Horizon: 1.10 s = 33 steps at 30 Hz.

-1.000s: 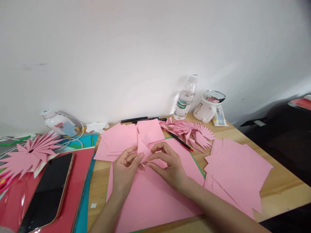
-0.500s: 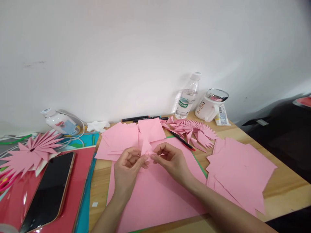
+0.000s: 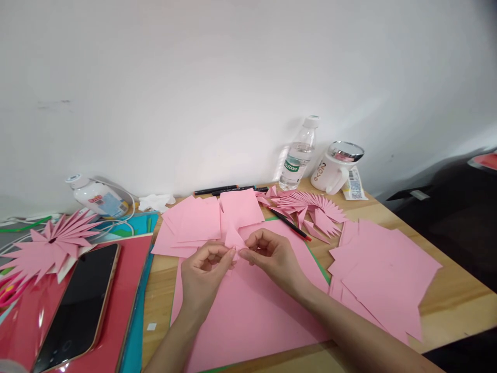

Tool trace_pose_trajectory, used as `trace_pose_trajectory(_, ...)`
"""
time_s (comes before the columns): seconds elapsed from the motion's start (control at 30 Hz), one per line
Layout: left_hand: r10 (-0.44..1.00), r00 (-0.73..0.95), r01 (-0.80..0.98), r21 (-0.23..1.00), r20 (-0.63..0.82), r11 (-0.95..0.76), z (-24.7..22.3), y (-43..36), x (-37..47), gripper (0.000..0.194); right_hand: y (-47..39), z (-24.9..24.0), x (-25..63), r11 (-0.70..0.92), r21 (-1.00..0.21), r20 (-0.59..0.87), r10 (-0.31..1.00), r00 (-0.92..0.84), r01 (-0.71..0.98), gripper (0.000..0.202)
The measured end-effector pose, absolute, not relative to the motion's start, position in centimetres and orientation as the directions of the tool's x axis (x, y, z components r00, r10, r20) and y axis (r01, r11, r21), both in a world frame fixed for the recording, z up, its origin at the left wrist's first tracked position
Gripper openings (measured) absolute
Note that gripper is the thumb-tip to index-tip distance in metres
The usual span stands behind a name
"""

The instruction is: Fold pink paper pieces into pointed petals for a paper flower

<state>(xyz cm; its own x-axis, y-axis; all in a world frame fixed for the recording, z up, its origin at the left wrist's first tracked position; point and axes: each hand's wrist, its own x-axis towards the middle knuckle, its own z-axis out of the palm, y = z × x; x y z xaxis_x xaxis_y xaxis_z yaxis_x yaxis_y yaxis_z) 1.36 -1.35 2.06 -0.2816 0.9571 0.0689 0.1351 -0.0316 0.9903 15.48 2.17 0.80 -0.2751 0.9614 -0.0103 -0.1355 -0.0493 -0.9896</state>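
A small folded pink paper piece [image 3: 234,240] is pinched between both hands, its point upward, above a large pink sheet [image 3: 256,311]. My left hand [image 3: 207,277] grips its lower left side between thumb and index finger. On the right side, my right hand [image 3: 274,259] pinches the same piece, with thumb and index finger pressed together. The fingertips hide its lower part. Square pink papers [image 3: 198,223] lie just behind the hands. A fan of folded pink pieces [image 3: 310,204] rests to the back right.
Pink sheets [image 3: 388,274] are piled at right. A pen [image 3: 289,224], a water bottle [image 3: 298,160] and a lidded mug [image 3: 334,168] stand or lie behind. At left are a phone [image 3: 79,305], a pink pinwheel shape [image 3: 50,243] and a white bottle [image 3: 97,197].
The left hand's fingers have closed in a little around the folded piece, and its thumb has shifted slightly. The right hand has barely moved.
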Motion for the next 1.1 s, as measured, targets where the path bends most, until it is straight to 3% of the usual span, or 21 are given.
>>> trace_pose_trajectory(0.43, 0.951, -0.268, 0.195, 0.976, 0.151, -0.1, 1.44, -1.26, 1.11, 0.009, 1.83, 0.88, 15.33, -0.036, -0.996, -0.027, 0.993, -0.115, -0.077, 0.018)
trace_pose_trajectory(0.63, 0.97, -0.233, 0.077, 0.995, 0.073, -0.056, 1.39, -1.15, 1.13, 0.012, 1.68, 1.03, 15.24, -0.04, -0.997, -0.033, 0.994, -0.103, -0.068, 0.021)
trace_pose_trajectory(0.93, 0.978, -0.208, -0.04, 0.999, 0.017, -0.026, 1.26, -0.89, 1.26, 0.013, 1.8, 0.56, 15.4, -0.047, -0.994, -0.028, 0.983, -0.184, -0.099, 0.025)
trace_pose_trajectory(1.0, 0.982, -0.189, -0.097, 0.995, -0.025, 0.006, 1.31, -0.79, 1.15, 0.025, 1.89, 0.59, 15.51, -0.033, -0.997, -0.016, 0.976, -0.219, -0.075, 0.022)
trace_pose_trajectory(1.1, 0.99, -0.119, -0.011, 0.997, -0.075, 0.075, 1.33, -0.75, 0.9, 0.018, 1.88, 0.82, 15.56, 0.022, -0.999, 0.031, 0.959, -0.283, -0.035, 0.015)
